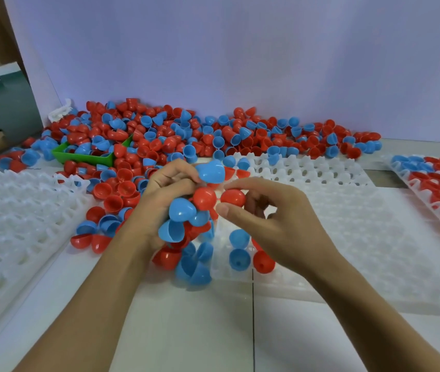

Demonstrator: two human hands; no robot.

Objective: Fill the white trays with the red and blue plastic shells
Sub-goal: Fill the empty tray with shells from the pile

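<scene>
My left hand (163, 193) grips a bunch of several red and blue shells (186, 218) above the near left corner of the middle white tray (347, 226). My right hand (269, 218) pinches one red shell (232, 197) between thumb and fingers, right beside the bunch. Below the hands, a few blue and red shells (240, 257) sit in the tray's near cells, and blurred blue shells (194, 269) lie or fall at the tray's edge. A big heap of loose red and blue shells (186, 132) covers the back of the table.
A green bin (84, 157) lies half buried in the heap at the left. An empty white tray (12, 210) lies at the far left. At the right edge a tray (439, 189) is packed with red and blue shells. A pale wall rises behind the heap.
</scene>
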